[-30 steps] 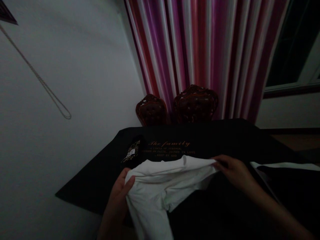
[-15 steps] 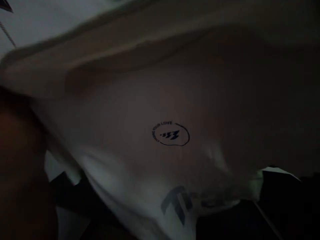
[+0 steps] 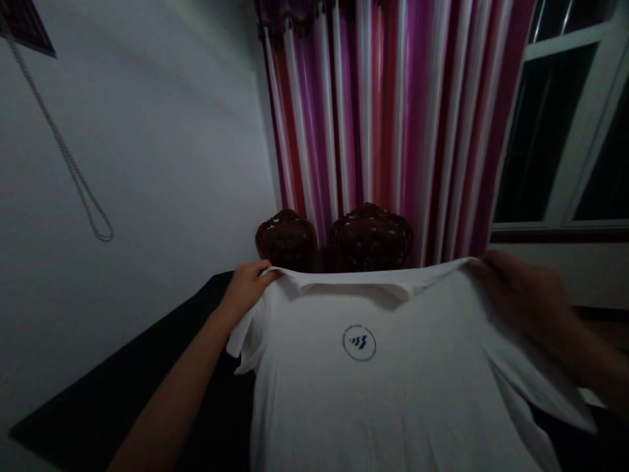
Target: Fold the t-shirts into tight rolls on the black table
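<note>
White cotton T-shirt bears a small dark-blue circular logo; the far pleated curtain is striped purple, pink, red and white; black tablecloth.

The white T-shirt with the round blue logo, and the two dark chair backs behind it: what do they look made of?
The white T-shirt with the round blue logo looks like soft, matte knit fabric, likely cotton: it drapes and folds at the collar where the left hand and right hand hold its shoulders. The two dark chair backs look like carved, glossy reddish wood, though dim light leaves this uncertain.
</note>
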`<state>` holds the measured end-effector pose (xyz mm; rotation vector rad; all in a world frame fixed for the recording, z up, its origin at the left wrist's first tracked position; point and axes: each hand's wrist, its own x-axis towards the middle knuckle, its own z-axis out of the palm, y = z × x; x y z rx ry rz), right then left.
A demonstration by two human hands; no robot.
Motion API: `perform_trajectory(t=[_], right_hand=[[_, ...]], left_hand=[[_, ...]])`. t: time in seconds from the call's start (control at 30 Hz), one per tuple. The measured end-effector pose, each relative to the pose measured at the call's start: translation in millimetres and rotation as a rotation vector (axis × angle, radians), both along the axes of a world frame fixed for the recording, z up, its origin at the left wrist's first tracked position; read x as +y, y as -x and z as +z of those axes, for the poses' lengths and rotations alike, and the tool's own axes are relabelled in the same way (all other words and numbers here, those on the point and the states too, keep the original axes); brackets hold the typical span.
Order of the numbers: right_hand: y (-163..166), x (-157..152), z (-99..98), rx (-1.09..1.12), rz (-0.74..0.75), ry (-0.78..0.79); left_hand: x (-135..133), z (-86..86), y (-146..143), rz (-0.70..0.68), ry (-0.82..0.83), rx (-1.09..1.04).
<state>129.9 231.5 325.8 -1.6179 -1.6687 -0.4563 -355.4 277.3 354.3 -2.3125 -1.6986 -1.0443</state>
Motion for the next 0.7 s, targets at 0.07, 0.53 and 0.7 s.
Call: perform_trajectory(t=[0.07, 0.53, 0.7], right_hand=[[12.5, 49.9, -23.2, -0.129, -0.045, 0.134], [11.1, 62.9, -286.1, -0.335, 0.344, 0.55], [9.5, 46.2, -306.2, -0.322, 0.288, 0.638]], left_hand=[[50.7, -28.7, -18.7, 0.033, 0.053, 0.069], [58.8, -269.7, -39.5, 0.029, 0.425, 0.378], [74.7, -267.2, -22.5, 0.091, 0.514, 0.431]])
